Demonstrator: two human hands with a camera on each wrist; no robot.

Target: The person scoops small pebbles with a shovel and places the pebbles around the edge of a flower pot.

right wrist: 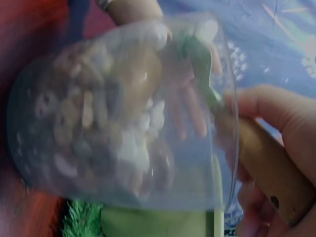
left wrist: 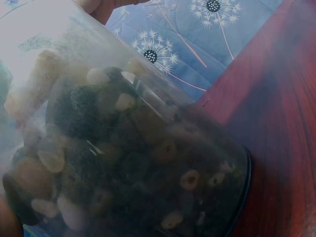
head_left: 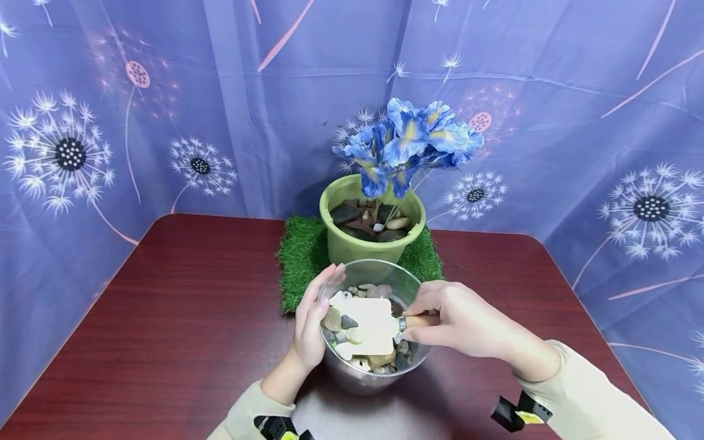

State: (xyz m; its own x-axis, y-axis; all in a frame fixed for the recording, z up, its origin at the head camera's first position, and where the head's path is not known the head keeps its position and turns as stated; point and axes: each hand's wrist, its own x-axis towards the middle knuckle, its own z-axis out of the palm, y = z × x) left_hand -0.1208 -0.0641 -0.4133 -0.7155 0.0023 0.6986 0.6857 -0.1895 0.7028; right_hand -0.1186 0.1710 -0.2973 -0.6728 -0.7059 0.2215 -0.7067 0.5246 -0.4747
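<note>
My right hand (head_left: pixel 462 318) grips the wooden handle (head_left: pixel 422 321) of a hand trowel; that handle also shows in the right wrist view (right wrist: pixel 269 168). Its broad blade (head_left: pixel 379 327), washed out white by glare in the head view, lies inside a clear plastic bucket (head_left: pixel 357 384), carrying a few stones (head_left: pixel 332 319). Stones of mixed colours (right wrist: pixel 89 113) fill much of the bucket. Against the bucket's left wall rests my left hand (head_left: pixel 310 321), its fingers extended along the side near the rim; through the wall, they look straight in the right wrist view.
Behind the bucket, a green flowerpot (head_left: pixel 357 245) with stones and blue artificial irises (head_left: pixel 409 143) stands on a square of artificial grass (head_left: pixel 299 256). The dark red table (head_left: pixel 181 318) meets a blue floral cloth (head_left: pixel 264 140) at its back and sides.
</note>
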